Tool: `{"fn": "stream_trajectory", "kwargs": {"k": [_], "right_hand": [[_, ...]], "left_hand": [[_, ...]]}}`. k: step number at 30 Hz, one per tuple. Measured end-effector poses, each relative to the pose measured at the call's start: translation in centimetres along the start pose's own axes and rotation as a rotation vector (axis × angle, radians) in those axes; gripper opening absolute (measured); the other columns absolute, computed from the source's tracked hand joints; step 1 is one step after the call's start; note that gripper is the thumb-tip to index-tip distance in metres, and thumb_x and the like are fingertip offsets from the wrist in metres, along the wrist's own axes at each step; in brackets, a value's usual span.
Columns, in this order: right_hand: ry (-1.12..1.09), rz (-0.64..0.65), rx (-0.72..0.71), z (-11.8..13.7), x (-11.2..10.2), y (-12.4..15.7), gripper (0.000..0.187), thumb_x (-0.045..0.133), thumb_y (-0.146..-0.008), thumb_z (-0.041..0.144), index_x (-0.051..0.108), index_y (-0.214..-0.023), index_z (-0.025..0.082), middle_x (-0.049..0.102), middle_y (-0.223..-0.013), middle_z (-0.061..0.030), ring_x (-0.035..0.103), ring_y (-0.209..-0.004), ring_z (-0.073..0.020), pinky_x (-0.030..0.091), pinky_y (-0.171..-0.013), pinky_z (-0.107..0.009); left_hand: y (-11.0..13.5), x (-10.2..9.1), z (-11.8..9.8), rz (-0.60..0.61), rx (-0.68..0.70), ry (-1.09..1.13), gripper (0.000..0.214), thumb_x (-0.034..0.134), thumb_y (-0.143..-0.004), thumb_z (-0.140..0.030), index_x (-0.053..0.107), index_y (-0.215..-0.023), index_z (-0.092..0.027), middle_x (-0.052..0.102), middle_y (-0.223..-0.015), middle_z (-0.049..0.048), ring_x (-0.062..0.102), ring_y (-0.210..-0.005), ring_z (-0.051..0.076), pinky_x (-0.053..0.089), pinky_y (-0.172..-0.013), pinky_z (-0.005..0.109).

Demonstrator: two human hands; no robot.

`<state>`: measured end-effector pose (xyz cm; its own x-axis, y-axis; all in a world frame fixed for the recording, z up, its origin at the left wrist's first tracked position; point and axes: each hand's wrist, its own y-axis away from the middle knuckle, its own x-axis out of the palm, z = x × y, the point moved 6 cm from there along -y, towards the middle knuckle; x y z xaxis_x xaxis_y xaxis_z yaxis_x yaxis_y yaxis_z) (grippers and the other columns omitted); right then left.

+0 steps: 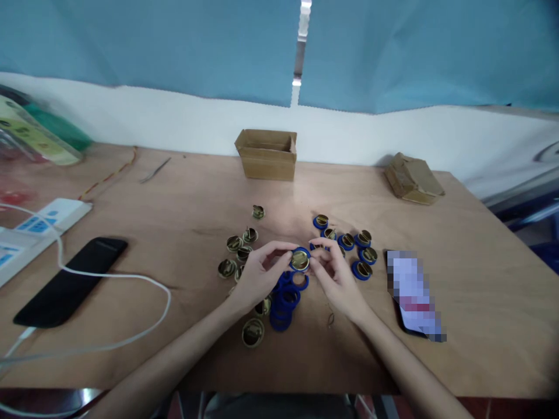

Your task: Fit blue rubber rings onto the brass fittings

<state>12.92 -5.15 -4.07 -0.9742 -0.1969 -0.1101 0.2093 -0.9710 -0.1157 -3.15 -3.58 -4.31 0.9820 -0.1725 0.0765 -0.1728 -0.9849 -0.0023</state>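
Between my two hands, just above the table, is a round gold-coloured badge back with a pin, set in a blue ring (pixel 300 259). My left hand (pixel 261 273) pinches its left edge, and the fingers of my right hand (pixel 334 273) grip its right edge. Below it lies a pile of loose blue rings (pixel 283 308). Gold badge backs without rings, such as one badge back (pixel 253 332), lie scattered to the left, some partly hidden by my left hand. On the right, several badge backs sit in blue rings, among them one ringed badge (pixel 361 269).
An open cardboard box (pixel 268 157) stands at the back, and a crumpled box (pixel 413 179) at back right. A lit phone (pixel 414 297) lies right; a black phone (pixel 72 282) with a white cable (pixel 144 278) lies left, beside a power strip (pixel 48 227).
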Motion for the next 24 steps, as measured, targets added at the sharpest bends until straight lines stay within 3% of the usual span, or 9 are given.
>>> {"fn": "stream_trajectory", "kwargs": {"k": [3, 9, 15, 19, 24], "right_hand": [[0.037, 0.009, 0.020, -0.14, -0.06, -0.03, 0.025, 0.048, -0.101, 0.030, 0.044, -0.125, 0.027, 0.058, -0.082, 0.0020, 0.065, -0.072, -0.0168, 0.058, -0.069, -0.033], [0.063, -0.026, 0.026, -0.49, -0.34, -0.09, 0.023, 0.046, -0.101, 0.030, 0.045, -0.124, 0.027, 0.057, -0.078, 0.0021, 0.064, -0.068, -0.0177, 0.056, -0.063, -0.032], [0.067, -0.002, 0.022, -0.46, -0.33, -0.05, 0.027, 0.049, -0.098, 0.027, 0.044, -0.125, 0.028, 0.055, -0.081, 0.0015, 0.061, -0.069, -0.0179, 0.055, -0.064, -0.034], [0.064, -0.008, -0.009, -0.17, -0.20, 0.04, 0.024, 0.051, -0.098, 0.027, 0.044, -0.121, 0.028, 0.053, -0.083, 0.0020, 0.058, -0.069, -0.0163, 0.054, -0.062, -0.030], [0.224, -0.028, -0.115, 0.28, -0.22, 0.41, 0.026, 0.049, -0.101, 0.027, 0.044, -0.126, 0.028, 0.057, -0.087, -0.0001, 0.061, -0.073, -0.0165, 0.056, -0.064, -0.030]], "left_hand": [[0.05, 0.34, 0.35, 0.051, -0.039, 0.038, 0.023, 0.067, -0.091, -0.034, 0.075, -0.105, -0.018, 0.077, -0.108, 0.0089, 0.073, -0.101, 0.024, 0.063, -0.082, 0.033], [-0.03, 0.40, 0.31, 0.075, -0.039, 0.108, 0.029, 0.078, -0.081, -0.023, 0.073, -0.109, -0.018, 0.077, -0.113, 0.0087, 0.072, -0.107, 0.023, 0.056, -0.100, 0.039], [-0.22, 0.35, 0.59, 0.088, -0.035, 0.196, 0.040, 0.080, -0.079, -0.019, 0.067, -0.116, -0.019, 0.076, -0.113, 0.0092, 0.073, -0.106, 0.023, 0.059, -0.094, 0.037], [-0.34, 0.11, 1.03, 0.073, -0.050, 0.230, 0.039, 0.083, -0.076, -0.019, 0.066, -0.110, -0.019, 0.078, -0.107, 0.0084, 0.075, -0.100, 0.022, 0.060, -0.090, 0.035], [-0.33, 0.10, 0.73, 0.075, -0.044, 0.207, 0.038, 0.082, -0.078, -0.025, 0.067, -0.113, -0.018, 0.077, -0.115, 0.0101, 0.074, -0.107, 0.023, 0.058, -0.099, 0.038]]}}
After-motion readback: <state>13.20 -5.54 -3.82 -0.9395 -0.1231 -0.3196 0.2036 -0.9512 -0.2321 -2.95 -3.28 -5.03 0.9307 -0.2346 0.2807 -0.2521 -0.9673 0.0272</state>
